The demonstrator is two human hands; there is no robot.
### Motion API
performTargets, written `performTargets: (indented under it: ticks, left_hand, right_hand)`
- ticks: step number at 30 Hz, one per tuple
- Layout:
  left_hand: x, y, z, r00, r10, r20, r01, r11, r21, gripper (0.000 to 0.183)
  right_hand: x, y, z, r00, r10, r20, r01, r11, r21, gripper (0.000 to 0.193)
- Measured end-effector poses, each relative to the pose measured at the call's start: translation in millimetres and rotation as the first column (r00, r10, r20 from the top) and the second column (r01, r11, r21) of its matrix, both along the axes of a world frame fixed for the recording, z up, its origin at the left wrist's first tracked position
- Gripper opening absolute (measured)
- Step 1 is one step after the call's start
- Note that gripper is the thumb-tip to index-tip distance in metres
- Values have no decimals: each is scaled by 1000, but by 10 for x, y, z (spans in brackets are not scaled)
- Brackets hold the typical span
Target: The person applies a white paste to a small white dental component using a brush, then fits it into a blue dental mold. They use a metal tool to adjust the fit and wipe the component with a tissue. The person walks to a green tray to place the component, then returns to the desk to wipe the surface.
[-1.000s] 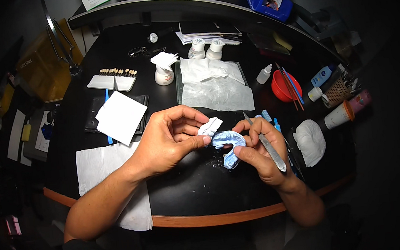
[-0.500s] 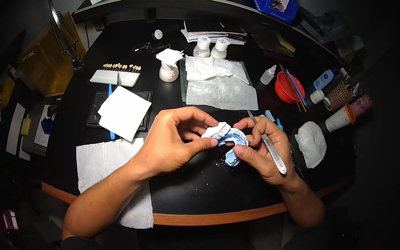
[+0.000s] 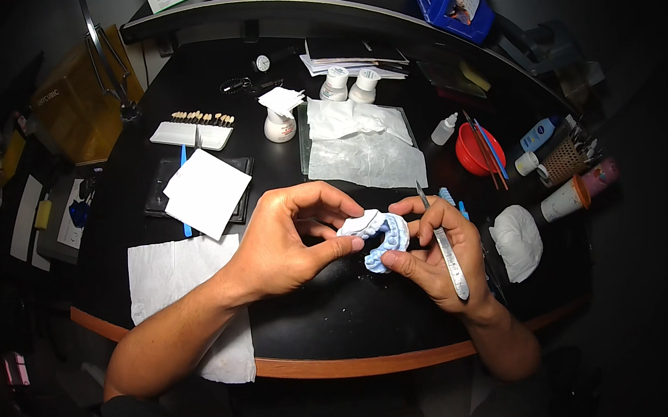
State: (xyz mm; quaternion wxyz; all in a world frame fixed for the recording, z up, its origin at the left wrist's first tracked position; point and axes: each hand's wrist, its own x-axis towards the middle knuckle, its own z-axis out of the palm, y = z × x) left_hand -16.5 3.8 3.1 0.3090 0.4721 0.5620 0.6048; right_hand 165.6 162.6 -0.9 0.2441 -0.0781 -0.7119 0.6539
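Note:
Over the front middle of the black desk I hold a blue, horseshoe-shaped dental cast [image 3: 393, 243] with tooth shapes along its arch. My right hand [image 3: 442, 250] pinches its right side between thumb and fingers. A metal scalpel handle [image 3: 451, 266] is also tucked in that hand, its slim tip pointing away from me. In the fingertips of my left hand [image 3: 288, 232] is a small white plaster piece [image 3: 361, 222], against the left end of the blue cast. Whether the two pieces are joined there I cannot tell. My fingers hide part of both.
White paper squares [image 3: 209, 191] lie on a dark case at left, near a tooth shade guide [image 3: 194, 131]. A paper towel [image 3: 173, 278] lies under my left forearm. Farther off are white jars [image 3: 334, 85] and a paper-covered glass plate [image 3: 366, 162]. A red bowl [image 3: 472, 153] and crumpled white cloth [image 3: 517, 244] stand right.
The blue cast has turned, showing its tooth shapes more plainly, and the white piece has tilted. My right hand has shifted slightly left with the scalpel. My left hand has barely moved.

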Motion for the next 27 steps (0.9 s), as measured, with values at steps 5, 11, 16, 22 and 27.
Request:
performTargets:
  ticks: [5, 11, 16, 22, 27]
  left_hand:
    - [19, 8, 26, 998, -23, 51, 25, 999, -36, 32]
    - [28, 13, 13, 995, -36, 95, 38, 999, -28, 34]
    - [38, 11, 4, 995, -31, 91, 33, 999, -24, 34]
    - [31, 17, -20, 997, -50, 61, 51, 999, -17, 32]
    - [31, 9, -45, 993, -72, 89, 73, 997, -7, 33]
  right_hand:
    - [23, -1, -25, 997, -79, -3, 78, 972, 222, 40]
    - [6, -8, -19, 990, -132, -57, 141, 967, 214, 43]
    - [25, -37, 44, 975, -194, -111, 223, 876, 427, 46]
    - [40, -56, 76, 962, -210, -176, 272, 803, 530, 44]
    - [43, -57, 91, 963, -200, -179, 266, 791, 551, 44]
